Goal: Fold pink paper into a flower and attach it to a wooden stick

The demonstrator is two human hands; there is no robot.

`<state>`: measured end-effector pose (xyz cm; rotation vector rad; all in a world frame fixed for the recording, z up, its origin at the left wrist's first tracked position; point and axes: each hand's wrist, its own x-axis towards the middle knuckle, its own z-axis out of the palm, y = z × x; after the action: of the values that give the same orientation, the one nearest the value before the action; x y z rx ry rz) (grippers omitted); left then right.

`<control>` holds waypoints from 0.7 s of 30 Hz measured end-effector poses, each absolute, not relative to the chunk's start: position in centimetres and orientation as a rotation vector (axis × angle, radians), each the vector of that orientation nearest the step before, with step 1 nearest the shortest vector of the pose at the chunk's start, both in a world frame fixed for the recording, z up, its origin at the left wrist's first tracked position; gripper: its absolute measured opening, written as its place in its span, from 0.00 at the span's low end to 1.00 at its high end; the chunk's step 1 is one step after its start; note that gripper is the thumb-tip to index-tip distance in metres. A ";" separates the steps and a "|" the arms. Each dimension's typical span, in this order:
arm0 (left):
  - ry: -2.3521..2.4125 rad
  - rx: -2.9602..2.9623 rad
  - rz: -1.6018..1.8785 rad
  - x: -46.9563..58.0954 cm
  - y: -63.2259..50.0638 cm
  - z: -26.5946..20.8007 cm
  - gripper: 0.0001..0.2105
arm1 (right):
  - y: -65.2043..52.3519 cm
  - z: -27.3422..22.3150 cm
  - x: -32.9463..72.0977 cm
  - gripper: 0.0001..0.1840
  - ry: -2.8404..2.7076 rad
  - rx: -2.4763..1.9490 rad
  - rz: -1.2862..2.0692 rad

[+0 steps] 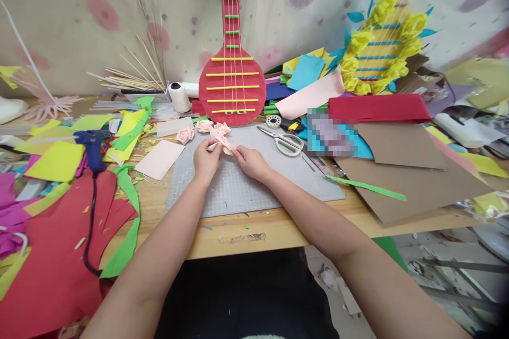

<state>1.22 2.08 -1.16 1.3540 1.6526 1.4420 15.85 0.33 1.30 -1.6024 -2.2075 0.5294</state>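
Observation:
A piece of pale pink crepe paper (225,143), partly gathered, is held between both hands over the grey cutting mat (254,190). My left hand (207,158) pinches its left side with closed fingers. On its right end, the fingers of my right hand (250,161) are closed too. Just beyond lie small pink paper roses (185,135), close to the round body of a red paper instrument (233,92) with yellow bars and white strings. White-handled scissors (289,145) rest on the mat to the right. A flat pink paper sheet (159,160) lies left of my left hand.
At the left, a blue glue gun (94,149) with a black cord sits among paper scraps and a red sheet (59,243). Brown cardboard (401,185) covers the right side. Behind stand a thread spool (179,98) and a yellow-flowered instrument (376,55).

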 end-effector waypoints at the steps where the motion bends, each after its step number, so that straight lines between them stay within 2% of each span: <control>1: 1.679 1.385 1.419 1.2 2.0 -1.0 0.09 | 0.3 1.2 15.9 0.18 -2.210 -1.606 0.516; 8: 1.923 1.714 1.240 1.4 0.7 0.8 0.07 | 0.3 1.3 15.8 0.18 -2.180 -1.652 0.481; 21: 1.941 1.573 1.214 1.3 0.9 0.4 0.07 | -0.2 1.3 15.1 0.18 -2.308 -1.674 0.409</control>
<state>1.33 0.94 0.44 1.5731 1.9409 1.2141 15.08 -0.24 1.25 -1.6741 -2.3078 0.4091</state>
